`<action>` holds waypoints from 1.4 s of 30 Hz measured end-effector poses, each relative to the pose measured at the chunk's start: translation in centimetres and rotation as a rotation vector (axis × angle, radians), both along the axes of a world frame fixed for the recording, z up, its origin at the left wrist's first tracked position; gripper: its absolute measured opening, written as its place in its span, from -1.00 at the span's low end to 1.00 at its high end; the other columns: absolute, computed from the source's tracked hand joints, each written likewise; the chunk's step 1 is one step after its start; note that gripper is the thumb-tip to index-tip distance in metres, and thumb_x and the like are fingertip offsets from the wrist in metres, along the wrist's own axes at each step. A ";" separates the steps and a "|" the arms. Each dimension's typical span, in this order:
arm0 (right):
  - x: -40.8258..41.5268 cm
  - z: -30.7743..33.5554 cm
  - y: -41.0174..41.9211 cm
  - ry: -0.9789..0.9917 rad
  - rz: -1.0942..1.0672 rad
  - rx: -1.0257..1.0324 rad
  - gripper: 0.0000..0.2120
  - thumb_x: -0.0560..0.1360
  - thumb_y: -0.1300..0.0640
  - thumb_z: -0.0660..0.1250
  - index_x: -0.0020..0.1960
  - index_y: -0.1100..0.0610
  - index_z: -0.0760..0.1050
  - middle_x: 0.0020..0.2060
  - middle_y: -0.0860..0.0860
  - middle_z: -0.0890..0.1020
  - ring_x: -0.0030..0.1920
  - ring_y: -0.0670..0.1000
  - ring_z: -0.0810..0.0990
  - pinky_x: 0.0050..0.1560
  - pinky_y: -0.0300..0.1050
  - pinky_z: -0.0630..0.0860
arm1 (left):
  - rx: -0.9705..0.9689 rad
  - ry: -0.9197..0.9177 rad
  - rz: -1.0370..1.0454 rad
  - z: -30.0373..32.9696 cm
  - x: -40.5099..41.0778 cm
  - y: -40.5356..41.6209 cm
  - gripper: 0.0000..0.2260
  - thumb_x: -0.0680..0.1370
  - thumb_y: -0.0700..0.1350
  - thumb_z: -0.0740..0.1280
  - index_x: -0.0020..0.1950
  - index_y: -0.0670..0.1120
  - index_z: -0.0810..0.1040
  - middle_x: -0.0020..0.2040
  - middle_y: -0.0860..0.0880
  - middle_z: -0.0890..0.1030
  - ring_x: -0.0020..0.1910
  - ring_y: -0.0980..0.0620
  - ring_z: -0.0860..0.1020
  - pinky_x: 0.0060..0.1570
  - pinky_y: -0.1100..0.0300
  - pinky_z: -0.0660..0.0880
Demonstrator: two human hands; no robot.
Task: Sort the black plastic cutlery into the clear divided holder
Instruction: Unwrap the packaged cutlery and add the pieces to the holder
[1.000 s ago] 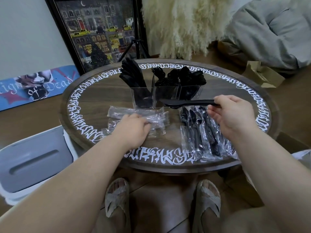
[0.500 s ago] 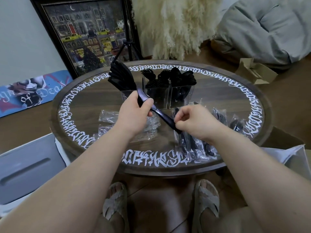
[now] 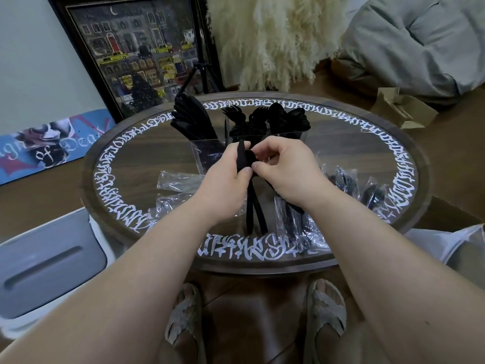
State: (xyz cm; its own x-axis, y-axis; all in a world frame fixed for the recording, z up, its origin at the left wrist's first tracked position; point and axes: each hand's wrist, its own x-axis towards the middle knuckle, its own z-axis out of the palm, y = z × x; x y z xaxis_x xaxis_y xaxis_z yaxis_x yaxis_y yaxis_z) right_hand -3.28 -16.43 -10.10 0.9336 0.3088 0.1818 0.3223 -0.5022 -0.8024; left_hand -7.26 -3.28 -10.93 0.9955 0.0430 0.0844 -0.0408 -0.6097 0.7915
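Both hands, left hand (image 3: 223, 179) and right hand (image 3: 286, 172), pinch black cutlery pieces (image 3: 252, 203) mid-frame before the well-stocked clear holder (image 3: 210, 151), with wrapped packets (image 3: 349, 185) at right left to sort.

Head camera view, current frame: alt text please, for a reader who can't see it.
Both hands, left hand and right hand, grip black plastic cutlery pieces above a round lettered table. Behind them stands the clear divided holder, already holding black cutlery; wrapped cutlery packets lie alongside.
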 end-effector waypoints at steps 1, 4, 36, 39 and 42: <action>0.0 -0.1 0.0 -0.003 -0.001 -0.007 -0.82 0.43 0.22 0.40 -0.13 -0.06 0.54 -0.28 -0.19 0.56 -0.33 -0.25 0.47 -0.23 -0.42 0.36 | 0.000 0.003 -0.010 0.0 0.0 0.0 -0.60 0.63 -0.19 0.16 0.46 0.04 0.24 0.19 0.10 0.47 0.09 0.16 0.44 -0.12 0.48 0.33; 0.1 -0.4 0.0 -0.018 -0.014 -0.025 -0.81 0.43 0.19 0.41 -0.17 -0.09 0.50 -0.30 -0.18 0.54 -0.32 -0.21 0.46 -0.20 -0.31 0.39 | -0.016 0.007 -0.043 0.1 0.0 0.0 -0.57 0.63 -0.19 0.15 0.48 0.04 0.22 0.25 0.11 0.45 0.19 0.18 0.41 0.07 0.39 0.27; 1.5 2.8 0.9 -0.156 -0.341 0.314 -0.85 0.44 0.13 0.45 -0.26 0.02 0.50 -0.39 -0.15 0.56 -0.35 -0.20 0.48 -0.25 -0.36 0.43 | 0.456 -0.223 0.297 4.5 4.8 5.8 -0.82 0.58 -0.15 0.23 0.01 -0.10 0.64 -0.11 -0.07 0.67 -0.05 -0.09 0.59 -0.02 0.05 0.48; 2.5 2.7 0.6 -0.100 -0.323 0.313 -0.84 0.42 0.12 0.47 -0.26 0.04 0.50 -0.37 -0.12 0.57 -0.31 -0.13 0.51 -0.19 -0.17 0.50 | 0.494 -0.082 0.232 3.3 6.1 5.5 -0.75 0.61 -0.19 0.16 0.14 -0.11 0.60 0.01 -0.11 0.66 0.03 -0.12 0.58 0.00 0.08 0.47; 2.9 2.5 0.8 -0.045 -0.282 0.283 -0.80 0.41 0.14 0.48 -0.29 0.01 0.48 -0.37 -0.11 0.55 -0.31 -0.10 0.50 -0.16 -0.11 0.51 | 0.501 -0.125 0.237 3.1 6.0 5.1 -0.68 0.60 -0.22 0.16 0.32 -0.10 0.50 0.20 -0.11 0.58 0.15 -0.10 0.54 0.14 0.11 0.43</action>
State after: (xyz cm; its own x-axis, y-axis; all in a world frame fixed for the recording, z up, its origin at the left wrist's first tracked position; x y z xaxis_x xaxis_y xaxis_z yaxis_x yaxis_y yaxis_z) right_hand -0.38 -15.62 -7.58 0.9638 -0.0260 0.2652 0.2412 -0.3375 -0.9099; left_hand -1.24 1.80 -7.85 0.9447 0.1886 0.2683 0.0683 -0.9133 0.4016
